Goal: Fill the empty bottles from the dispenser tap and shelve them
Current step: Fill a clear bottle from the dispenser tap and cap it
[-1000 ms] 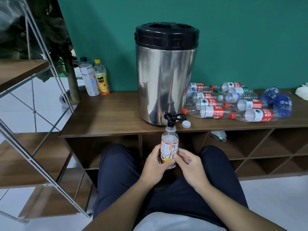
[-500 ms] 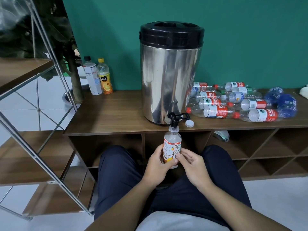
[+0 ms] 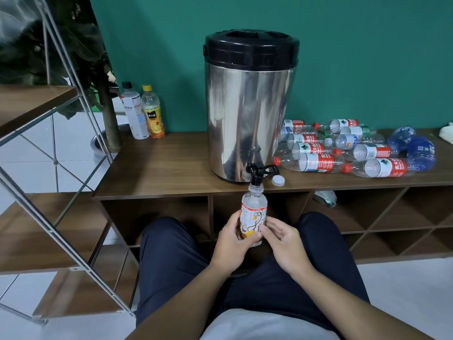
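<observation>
Spillage is what I'd worry about. My left hand wraps its fingers round the bottle, held upright with its open neck right under the tap at the worktop edge; my right hand rests only fingertips on it, otherwise loosely open. If the mouth drifts off the spout, water runs onto my lap. Overfilling would do the same. The cap lies near the edge and could get knocked off.

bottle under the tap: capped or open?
Open. The bottle has a bare neck under the tap; a white cap lies on the counter.
</observation>
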`<action>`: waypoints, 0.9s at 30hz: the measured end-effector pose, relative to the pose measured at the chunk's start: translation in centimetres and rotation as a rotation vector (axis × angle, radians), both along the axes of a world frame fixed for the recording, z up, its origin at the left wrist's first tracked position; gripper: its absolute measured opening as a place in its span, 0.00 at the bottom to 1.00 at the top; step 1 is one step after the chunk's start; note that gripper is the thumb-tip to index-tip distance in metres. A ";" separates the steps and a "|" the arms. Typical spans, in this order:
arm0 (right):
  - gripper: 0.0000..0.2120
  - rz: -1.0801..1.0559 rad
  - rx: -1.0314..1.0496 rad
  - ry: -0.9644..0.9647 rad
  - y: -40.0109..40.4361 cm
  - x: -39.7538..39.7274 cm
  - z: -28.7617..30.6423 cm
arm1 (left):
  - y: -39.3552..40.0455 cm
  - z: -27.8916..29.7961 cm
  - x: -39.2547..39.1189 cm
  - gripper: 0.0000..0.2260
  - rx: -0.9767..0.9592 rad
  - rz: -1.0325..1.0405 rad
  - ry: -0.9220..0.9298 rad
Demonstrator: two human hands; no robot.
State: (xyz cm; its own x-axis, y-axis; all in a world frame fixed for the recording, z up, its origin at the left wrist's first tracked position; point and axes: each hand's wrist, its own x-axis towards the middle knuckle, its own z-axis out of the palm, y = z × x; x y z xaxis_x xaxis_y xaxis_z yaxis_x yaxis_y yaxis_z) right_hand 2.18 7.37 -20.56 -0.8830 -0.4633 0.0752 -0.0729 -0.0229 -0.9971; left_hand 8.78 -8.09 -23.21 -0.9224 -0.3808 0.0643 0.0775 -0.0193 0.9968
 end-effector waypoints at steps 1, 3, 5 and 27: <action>0.14 0.000 0.001 0.000 0.0 0.0 0.0 | 0.0 0.0 0.0 0.30 0.000 -0.001 0.003; 0.14 -0.004 0.006 0.000 -0.1 0.1 0.1 | 0.0 -0.1 0.0 0.30 -0.004 0.005 0.005; 0.15 -0.007 0.001 -0.009 -0.1 0.2 0.2 | 0.0 -0.2 0.0 0.30 -0.007 0.009 0.007; 0.15 -0.008 -0.003 -0.020 0.0 0.1 0.1 | 0.1 -0.6 -0.1 0.31 -0.045 0.010 -0.020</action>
State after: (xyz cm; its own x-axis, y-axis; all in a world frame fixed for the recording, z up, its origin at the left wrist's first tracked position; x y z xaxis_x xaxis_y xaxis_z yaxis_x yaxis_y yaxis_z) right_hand 2.25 7.37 -20.50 -0.8881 -0.4558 0.0587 -0.0529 -0.0254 -0.9983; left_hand 8.72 -8.01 -23.78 -0.9200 -0.3869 0.0629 0.0571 0.0264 0.9980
